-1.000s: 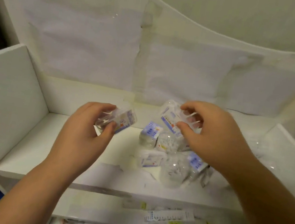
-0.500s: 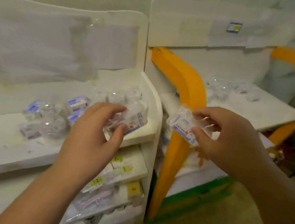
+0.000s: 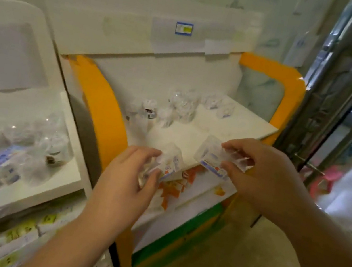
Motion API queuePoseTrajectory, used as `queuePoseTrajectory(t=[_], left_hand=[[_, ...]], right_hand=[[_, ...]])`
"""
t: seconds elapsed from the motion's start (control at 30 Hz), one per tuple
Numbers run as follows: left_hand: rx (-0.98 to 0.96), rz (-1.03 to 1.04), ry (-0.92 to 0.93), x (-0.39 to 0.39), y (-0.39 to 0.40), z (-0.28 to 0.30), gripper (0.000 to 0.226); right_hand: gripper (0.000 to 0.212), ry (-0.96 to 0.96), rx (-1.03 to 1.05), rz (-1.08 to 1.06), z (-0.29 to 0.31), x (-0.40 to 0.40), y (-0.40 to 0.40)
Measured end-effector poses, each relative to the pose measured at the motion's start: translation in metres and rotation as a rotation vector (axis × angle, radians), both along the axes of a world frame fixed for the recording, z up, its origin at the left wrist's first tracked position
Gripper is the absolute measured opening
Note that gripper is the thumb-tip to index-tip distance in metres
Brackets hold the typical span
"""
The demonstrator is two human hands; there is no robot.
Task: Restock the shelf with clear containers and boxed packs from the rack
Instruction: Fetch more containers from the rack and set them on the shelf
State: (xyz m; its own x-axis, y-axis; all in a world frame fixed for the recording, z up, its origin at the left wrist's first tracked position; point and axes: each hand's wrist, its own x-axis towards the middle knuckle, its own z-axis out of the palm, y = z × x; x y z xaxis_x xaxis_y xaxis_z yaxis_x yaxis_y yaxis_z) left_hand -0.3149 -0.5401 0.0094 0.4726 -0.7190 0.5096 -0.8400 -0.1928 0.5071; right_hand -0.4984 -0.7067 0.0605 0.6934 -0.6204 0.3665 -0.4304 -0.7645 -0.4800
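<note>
Now both hands carry stock toward the orange-framed shelf [image 3: 237, 125], so the step in hand seems to be the delivery: items taken from the white rack [image 3: 63, 175] on the left are about to be set down. The left hand [image 3: 124, 185] grips a clear container [image 3: 166, 163] with a blue-printed label; its fingers [image 3: 141, 152] are curled over the top and the thumb presses from below. The right hand [image 3: 265, 176] pinches a second clear container [image 3: 215, 157] between thumb and fingertips, and this one lies tilted on its side with a blue and red label underneath. Both containers hang just above the front edge of the shelf and do not touch it yet. I judge that the next move calls for lowering them onto the free white surface near the front, upright, without knocking the small group of clear containers [image 3: 181, 107] standing at the back; one of these, a small bottle [image 3: 150, 111], has a dark label. What is inside the held containers I cannot tell, because the plastic is clear and the picture is blurred. On the white rack more clear containers [image 3: 27, 150] remain, some with blue labels.
</note>
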Motion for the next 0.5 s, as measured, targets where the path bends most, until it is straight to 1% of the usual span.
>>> queuePoseTrajectory(t=[0.13, 0.2, 0.33, 0.5], left_hand=[[-0.05, 0.011, 0.053, 0.015, -0.084, -0.017, 0.028], [-0.063, -0.023, 0.046, 0.023, -0.125, -0.02, 0.03], [-0.039, -0.107, -0.027, 0.034, -0.196, -0.018, 0.032], [-0.027, -0.125, 0.016, 0.043, -0.257, -0.021, 0.033]], right_hand=[[0.034, 0.079, -0.053, -0.04, 0.001, 0.007, -0.07], [0.034, 0.108, -0.062, -0.079, 0.004, 0.01, -0.104], [0.033, 0.101, -0.048, -0.115, 0.013, 0.014, -0.158], [0.034, 0.081, 0.027, -0.122, 0.009, 0.021, -0.219]])
